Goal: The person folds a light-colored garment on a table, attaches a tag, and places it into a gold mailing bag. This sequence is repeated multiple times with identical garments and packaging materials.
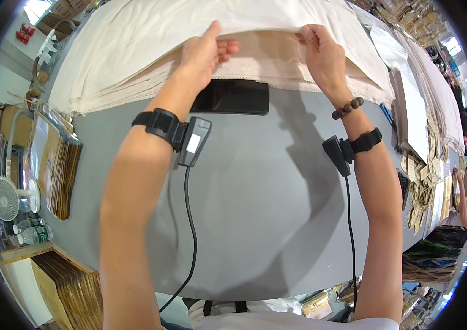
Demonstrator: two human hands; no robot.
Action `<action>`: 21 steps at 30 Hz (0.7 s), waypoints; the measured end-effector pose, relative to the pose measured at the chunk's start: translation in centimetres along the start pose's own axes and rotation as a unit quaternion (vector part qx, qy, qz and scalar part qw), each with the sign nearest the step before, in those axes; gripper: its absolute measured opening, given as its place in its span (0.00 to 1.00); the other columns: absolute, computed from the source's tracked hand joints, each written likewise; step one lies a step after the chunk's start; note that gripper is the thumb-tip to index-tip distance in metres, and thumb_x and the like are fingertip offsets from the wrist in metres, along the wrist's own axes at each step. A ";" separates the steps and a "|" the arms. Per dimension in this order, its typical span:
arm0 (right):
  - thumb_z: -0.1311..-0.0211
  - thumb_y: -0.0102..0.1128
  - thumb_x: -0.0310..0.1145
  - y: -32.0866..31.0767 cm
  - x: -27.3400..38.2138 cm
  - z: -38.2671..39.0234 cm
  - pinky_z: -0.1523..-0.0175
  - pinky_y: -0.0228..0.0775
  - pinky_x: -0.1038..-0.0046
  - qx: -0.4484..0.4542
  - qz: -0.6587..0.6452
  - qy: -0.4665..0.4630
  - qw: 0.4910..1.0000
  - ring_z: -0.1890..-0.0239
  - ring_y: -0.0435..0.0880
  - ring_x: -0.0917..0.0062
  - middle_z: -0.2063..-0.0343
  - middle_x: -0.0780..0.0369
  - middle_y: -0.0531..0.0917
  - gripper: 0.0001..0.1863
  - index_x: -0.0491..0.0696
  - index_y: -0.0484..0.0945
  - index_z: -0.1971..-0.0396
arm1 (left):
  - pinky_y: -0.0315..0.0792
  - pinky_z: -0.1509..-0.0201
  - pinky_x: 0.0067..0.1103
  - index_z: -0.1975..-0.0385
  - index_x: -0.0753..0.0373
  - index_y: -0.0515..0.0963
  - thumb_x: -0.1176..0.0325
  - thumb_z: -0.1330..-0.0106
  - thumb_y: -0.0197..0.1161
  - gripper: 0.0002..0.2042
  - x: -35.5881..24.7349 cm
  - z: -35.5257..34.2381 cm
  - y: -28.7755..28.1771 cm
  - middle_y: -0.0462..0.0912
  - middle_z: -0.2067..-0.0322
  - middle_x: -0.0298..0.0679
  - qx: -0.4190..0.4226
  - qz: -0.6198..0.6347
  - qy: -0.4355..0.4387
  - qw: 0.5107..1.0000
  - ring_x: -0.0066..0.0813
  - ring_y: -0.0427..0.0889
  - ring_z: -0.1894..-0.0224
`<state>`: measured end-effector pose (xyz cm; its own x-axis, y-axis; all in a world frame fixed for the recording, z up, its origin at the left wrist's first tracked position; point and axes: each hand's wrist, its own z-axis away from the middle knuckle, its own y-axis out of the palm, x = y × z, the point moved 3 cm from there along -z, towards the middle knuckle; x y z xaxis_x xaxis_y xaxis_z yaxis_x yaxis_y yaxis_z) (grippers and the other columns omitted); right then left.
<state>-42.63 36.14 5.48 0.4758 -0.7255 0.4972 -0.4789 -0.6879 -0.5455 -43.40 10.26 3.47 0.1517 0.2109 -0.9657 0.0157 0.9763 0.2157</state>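
A thick stack of cream cloth pieces (pixel 277 71) lies across the far side of the table, its scalloped-looking edges facing me. With thumb and fingers pinched, my right hand (pixel 326 58) holds the near edge of the top cream cloth (pixel 255 16) at the right, and the edge is lifted off the layers below. My left hand (pixel 203 58) is at that lifted edge on the left, its thumb up and its fingers apart, gripping nothing I can see. A flat black phone-like slab (pixel 236 98) lies by the stack's near edge, partly behind my left wrist.
The grey table (pixel 244 209) spans the middle. Plastic-wrapped brown packets (pixel 60 165), a white fan (pixel 5 198) and bottles (pixel 34 234) stand at left. Paper tags (pixel 423 181), a white box (pixel 409 121) and a blue pen (pixel 387 116) lie at right. Cables hang from both wrist straps.
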 end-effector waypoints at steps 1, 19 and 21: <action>0.21 0.57 0.46 0.2 -0.7 0.2 0.58 0.79 0.58 0.020 0.045 -0.023 0.999 0.67 0.89 0.56 0.69 0.54 0.90 0.19 0.46 0.79 0.47 | 0.79 0.57 0.19 0.46 0.78 0.72 0.49 0.24 0.64 0.30 -0.2 -0.3 -0.2 0.86 0.55 0.52 -0.019 0.031 0.016 0.999 0.27 0.85 0.57; 0.33 0.64 0.36 -12.8 -12.2 0.9 0.68 0.76 0.70 0.186 0.188 0.249 0.932 0.79 0.85 0.75 0.79 0.59 0.88 0.11 0.45 0.91 0.63 | 0.72 0.74 0.18 0.69 0.68 0.86 0.41 0.29 0.68 0.28 -1.0 3.2 -1.7 0.81 0.82 0.35 -0.023 -0.364 -0.013 0.931 0.19 0.75 0.82; 0.31 0.64 0.36 -12.9 -12.1 0.7 0.71 0.73 0.75 0.253 0.137 0.251 0.924 0.81 0.81 0.81 0.80 0.62 0.87 0.13 0.43 0.91 0.66 | 0.72 0.74 0.19 0.65 0.67 0.88 0.40 0.29 0.67 0.28 -0.8 3.5 -1.2 0.81 0.81 0.34 -0.013 -0.401 -0.010 0.916 0.19 0.75 0.81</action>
<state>-41.67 53.87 6.02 -0.0750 -0.8767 0.4752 -0.0645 -0.4713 -0.8796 -40.12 8.74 4.48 0.1194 -0.5757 -0.8089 0.1063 0.8175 -0.5661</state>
